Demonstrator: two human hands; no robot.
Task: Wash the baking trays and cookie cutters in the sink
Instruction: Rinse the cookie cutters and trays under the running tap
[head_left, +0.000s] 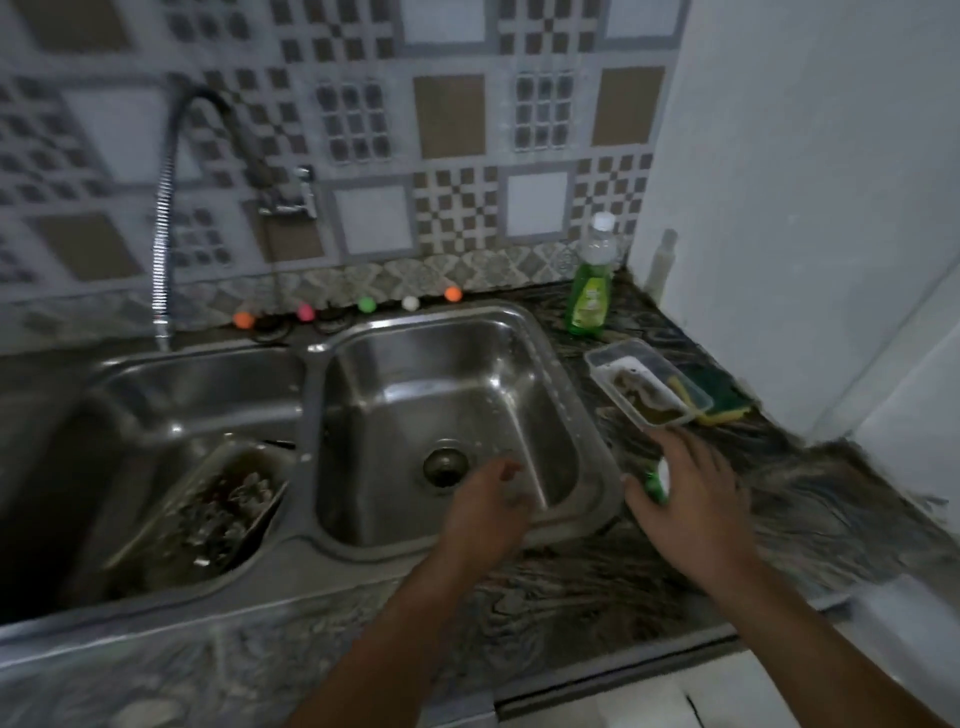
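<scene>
My left hand (488, 499) hovers open and empty over the steel sink basin (524, 332); my right hand (691, 493) wraps a small green-and-white object (658, 480) above the dark marbled desk (831, 499).

A baking tray (208, 499) leans in the left basin (156, 405), with the bottle (589, 283) at two o'clock and the container (647, 387) at three o'clock of the right basin (447, 415).

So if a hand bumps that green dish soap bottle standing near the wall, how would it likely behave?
The green dish soap bottle stands upright on the dark countertop, tall and narrow, so a knock high up would probably tip it. It looks more than half full, which likely steadies it against light bumps. Its smooth plastic may be slippery if the hands are wet.
</scene>
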